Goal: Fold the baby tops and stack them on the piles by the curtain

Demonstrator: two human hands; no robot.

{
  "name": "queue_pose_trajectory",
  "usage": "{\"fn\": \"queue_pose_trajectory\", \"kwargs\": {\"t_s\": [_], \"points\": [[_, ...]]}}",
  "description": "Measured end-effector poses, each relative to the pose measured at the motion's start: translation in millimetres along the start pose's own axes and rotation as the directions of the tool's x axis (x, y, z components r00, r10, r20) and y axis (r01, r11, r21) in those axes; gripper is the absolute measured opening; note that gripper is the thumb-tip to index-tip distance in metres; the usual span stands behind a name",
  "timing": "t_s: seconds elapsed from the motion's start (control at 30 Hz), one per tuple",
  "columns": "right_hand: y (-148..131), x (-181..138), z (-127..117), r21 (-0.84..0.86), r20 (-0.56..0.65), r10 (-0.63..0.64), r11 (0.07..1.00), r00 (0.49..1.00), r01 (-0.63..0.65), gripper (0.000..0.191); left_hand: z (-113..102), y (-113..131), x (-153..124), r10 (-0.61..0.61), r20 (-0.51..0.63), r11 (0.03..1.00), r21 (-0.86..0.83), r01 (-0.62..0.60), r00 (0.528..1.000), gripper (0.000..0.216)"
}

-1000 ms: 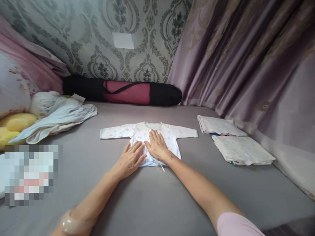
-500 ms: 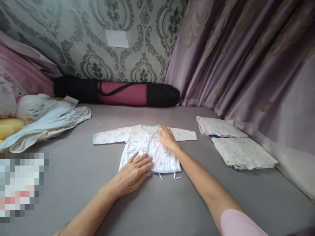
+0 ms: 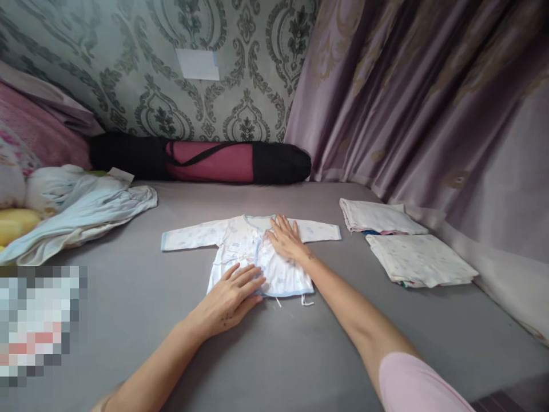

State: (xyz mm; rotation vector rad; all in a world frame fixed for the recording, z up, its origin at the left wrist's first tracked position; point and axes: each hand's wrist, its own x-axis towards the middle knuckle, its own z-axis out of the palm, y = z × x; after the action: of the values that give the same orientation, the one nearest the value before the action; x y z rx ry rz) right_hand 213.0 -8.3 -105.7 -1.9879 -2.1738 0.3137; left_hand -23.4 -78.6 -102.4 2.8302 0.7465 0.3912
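Baby shirt (image 3: pixel 240 246) lying spread flat on grey bed (image 3: pixel 300 355). Left hand (image 3: pixel 229 294) pressing hem, fingers flat, gripping nothing. Right hand (image 3: pixel 285 237) resting splayed on chest, seemingly flat. Folded cloths (image 3: pixel 403 240) lying well apart.

Both forearms are bare from the wrist up. The left hand (image 3: pixel 226 298) has small dark marks on its back, like a small tattoo. The right hand (image 3: pixel 286 240) has a small dark mark near the wrist. A pale pink short sleeve (image 3: pixel 418 384) covers the right upper arm.
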Motion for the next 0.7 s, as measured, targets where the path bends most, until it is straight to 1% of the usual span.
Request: {"fn": "queue_pose_trajectory", "kwargs": {"t_s": [0.07,0.17,0.2,0.27,0.37,0.47,0.5,0.53,0.57,0.6,0.63,0.67,0.7], "points": [[-12.4,-24.3,-3.1,0.022,-0.002,-0.067,0.998,0.998,0.067,0.064,2.1,-2.6,0.1,-0.062,-0.058,0.996,0.052,0.065,0.996,0.043],[-32.1,-65.5,1.6,0.045,0.013,-0.178,0.983,0.984,0.177,0.065,11.8,-10.3,-1.2,-0.227,-0.148,0.959,0.139,0.248,0.963,0.048],[-37.2,-76.9,4.6,0.050,0.026,-0.198,0.979,0.980,0.196,0.064,16.6,-13.4,-2.3,-0.287,-0.157,0.937,0.160,0.311,0.945,0.051],[-43.8,-91.7,10.0,0.062,0.038,-0.208,0.977,0.977,0.205,0.062,26.3,-19.5,-5.1,-0.375,-0.131,0.899,0.189,0.394,0.918,0.056],[-42.0,-90.1,8.6,0.130,0.071,-0.225,0.968,0.972,0.214,0.061,35.6,-26.2,-9.0,-0.406,-0.074,0.885,0.214,0.412,0.911,0.061],[-21.4,-66.4,-10.0,0.315,0.082,-0.228,0.929,0.970,0.192,0.053,35.2,-28.4,-9.9,-0.397,-0.070,0.886,0.231,0.401,0.915,0.063],[-9.4,-56.8,-19.2,0.380,0.053,-0.181,0.913,0.982,0.148,0.048,33.6,-28.2,-9.4,-0.394,-0.064,0.887,0.235,0.398,0.917,0.063],[4.8,-47.9,-29.0,0.425,0.007,-0.098,0.901,0.995,0.085,0.044,31.7,-27.7,-8.6,-0.394,-0.053,0.887,0.239,0.395,0.918,0.063],[20.7,-40.3,-38.8,0.422,-0.045,0.026,0.906,0.999,-0.004,0.042,29.7,-27.0,-7.6,-0.396,-0.040,0.887,0.243,0.394,0.917,0.063],[37.4,-34.7,-47.7,0.376,-0.105,0.217,0.912,0.971,-0.163,0.040,27.7,-26.4,-6.5,-0.401,-0.024,0.885,0.246,0.394,0.916,0.063],[53.8,-31.3,-55.3,0.315,-0.152,0.408,0.883,0.900,-0.347,0.038,25.7,-26.1,-5.6,-0.406,-0.008,0.885,0.247,0.395,0.914,0.062],[69.0,-30.0,-61.0,0.268,-0.202,0.556,0.823,0.806,-0.501,0.037,23.8,-26.5,-4.8,-0.409,0.010,0.886,0.245,0.394,0.912,0.062],[82.1,-30.3,-64.4,0.245,-0.237,0.628,0.777,0.741,-0.580,0.037,21.8,-27.7,-4.3,-0.409,0.029,0.889,0.239,0.391,0.912,0.061]]}}
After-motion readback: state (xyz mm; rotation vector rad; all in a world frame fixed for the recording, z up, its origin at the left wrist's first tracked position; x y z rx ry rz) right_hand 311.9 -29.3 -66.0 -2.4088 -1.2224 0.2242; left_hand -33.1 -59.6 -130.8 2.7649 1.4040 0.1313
